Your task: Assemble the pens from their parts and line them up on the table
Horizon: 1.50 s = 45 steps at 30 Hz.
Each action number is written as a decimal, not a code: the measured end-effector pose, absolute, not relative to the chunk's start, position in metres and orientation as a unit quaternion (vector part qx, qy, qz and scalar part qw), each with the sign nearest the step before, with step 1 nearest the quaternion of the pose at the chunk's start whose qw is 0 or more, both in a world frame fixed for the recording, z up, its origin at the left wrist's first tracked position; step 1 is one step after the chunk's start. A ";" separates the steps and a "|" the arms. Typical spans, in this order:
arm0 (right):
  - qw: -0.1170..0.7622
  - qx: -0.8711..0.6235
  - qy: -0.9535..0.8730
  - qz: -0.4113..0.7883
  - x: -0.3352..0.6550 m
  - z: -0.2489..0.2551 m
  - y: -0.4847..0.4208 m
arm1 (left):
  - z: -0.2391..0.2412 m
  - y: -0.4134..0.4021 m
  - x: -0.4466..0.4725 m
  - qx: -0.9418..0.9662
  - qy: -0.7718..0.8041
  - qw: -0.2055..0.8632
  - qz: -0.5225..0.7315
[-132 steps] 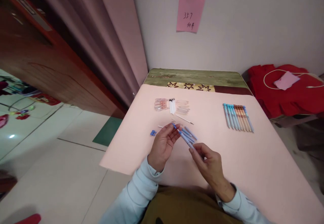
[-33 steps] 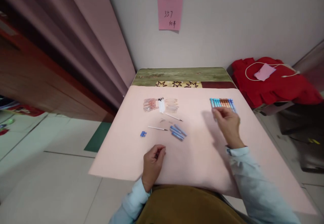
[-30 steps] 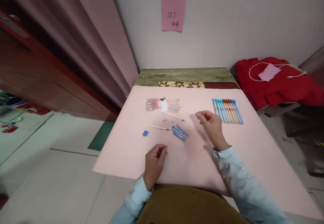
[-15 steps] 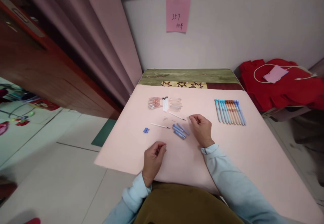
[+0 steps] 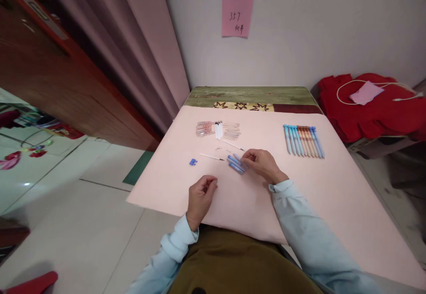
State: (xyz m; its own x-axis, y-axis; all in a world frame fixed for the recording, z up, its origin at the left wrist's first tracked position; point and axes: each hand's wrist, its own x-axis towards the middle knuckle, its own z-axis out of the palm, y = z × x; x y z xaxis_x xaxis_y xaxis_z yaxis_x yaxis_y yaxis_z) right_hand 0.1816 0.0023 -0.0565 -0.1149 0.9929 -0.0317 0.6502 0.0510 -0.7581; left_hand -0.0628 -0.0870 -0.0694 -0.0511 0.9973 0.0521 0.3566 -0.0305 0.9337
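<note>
Table (image 5: 253,92), one, green wood-grain top at the far edge, the rest under a smooth, matte pink sheet (image 5: 319,214); blue barrels (image 5: 236,167), slim and round, at least three visible, the count uncertain under the fingertips, lying slantwise together near the middle of the sheet; right hand (image 5: 264,165), one, over their right end, thumb and forefinger drawn together there, whether a barrel is gripped cannot be told; left hand (image 5: 200,196), one, loosely curled near the sheet's front edge, thumb against forefinger, nothing visible in its grasp; loose refills (image 5: 211,156), two, straight white tubes with dark points, beside and beyond the barrels; refill bundle (image 5: 218,131), white with black tips, too tightly laid to count; reddish clear tubes (image 5: 204,129), glossy, stacked left of the bundle, and pale clear tubes (image 5: 232,130), stacked to its right, neither countable; blue small pieces (image 5: 193,162), one cluster, left of the loose refills; finished pens (image 5: 302,143), ten, slender, laid side by side at right: four turquoise-topped, four brown-topped, two deeper blue; red cloth (image 5: 359,123), one, soft and rumpled, beyond the table
</note>
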 end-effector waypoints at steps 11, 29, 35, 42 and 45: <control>0.206 -0.605 -0.695 0.330 0.190 -0.053 -0.003 | -0.076 -0.087 -0.066 0.588 0.564 0.378 0.439; 0.448 -0.454 -0.425 0.643 0.184 -0.060 0.003 | -0.076 -0.088 -0.066 0.583 0.567 0.380 0.440; 0.455 -0.404 -0.385 0.694 0.184 -0.055 0.002 | -0.076 -0.087 -0.066 0.586 0.566 0.378 0.440; 0.449 -0.388 -0.384 0.707 0.184 -0.056 0.002 | -0.076 -0.087 -0.066 0.586 0.564 0.378 0.442; 0.453 -0.380 -0.379 0.712 0.185 -0.059 0.003 | -0.077 -0.087 -0.066 0.588 0.563 0.376 0.443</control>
